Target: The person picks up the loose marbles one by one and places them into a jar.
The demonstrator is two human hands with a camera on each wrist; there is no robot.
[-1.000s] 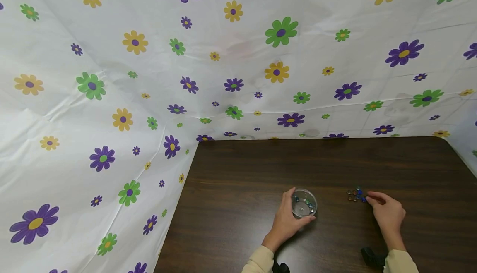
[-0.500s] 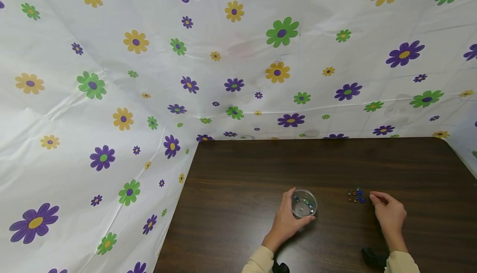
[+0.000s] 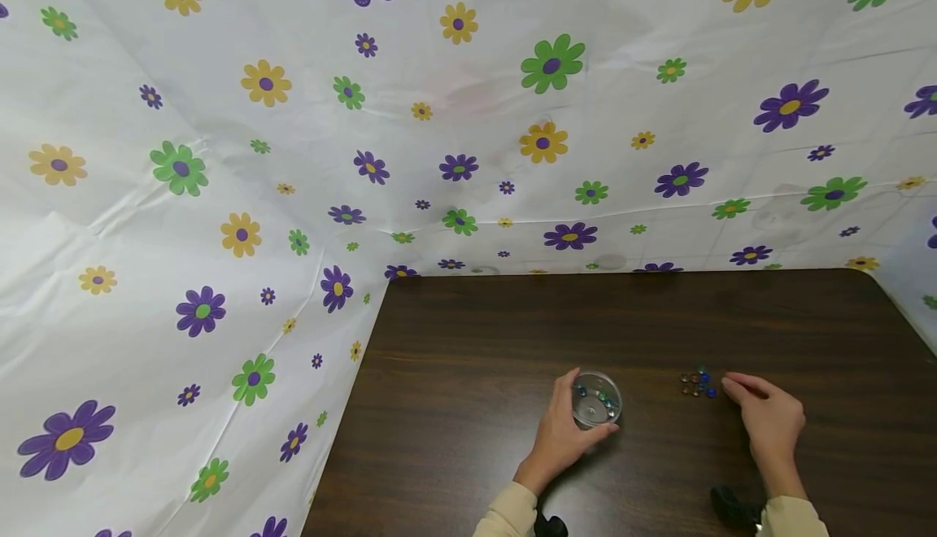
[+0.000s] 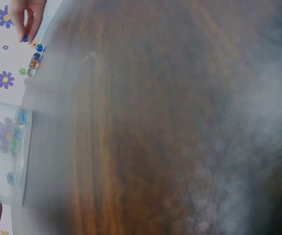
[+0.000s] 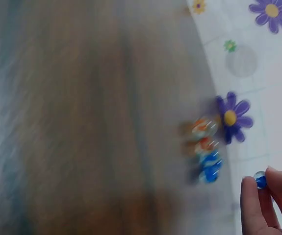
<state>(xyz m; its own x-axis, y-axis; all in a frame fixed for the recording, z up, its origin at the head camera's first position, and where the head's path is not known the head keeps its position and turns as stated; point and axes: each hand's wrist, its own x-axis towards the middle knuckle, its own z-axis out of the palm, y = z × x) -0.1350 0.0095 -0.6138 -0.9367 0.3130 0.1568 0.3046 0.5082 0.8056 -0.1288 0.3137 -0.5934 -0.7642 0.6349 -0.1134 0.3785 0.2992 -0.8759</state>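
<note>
We've got our left hand [image 3: 560,443] curled round a clear cup [image 3: 591,412], lower middle; right hand [image 3: 770,425] pinching a blue marble [image 5: 261,180], lower right.

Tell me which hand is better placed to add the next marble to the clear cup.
The right hand, most likely: it pinches a blue marble, near the loose marbles on the table. The left hand is occupied gripping the clear cup.

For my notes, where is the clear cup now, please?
In the head view, the clear cup stands on the table, gripped by the left hand, left of the loose marbles.
</note>
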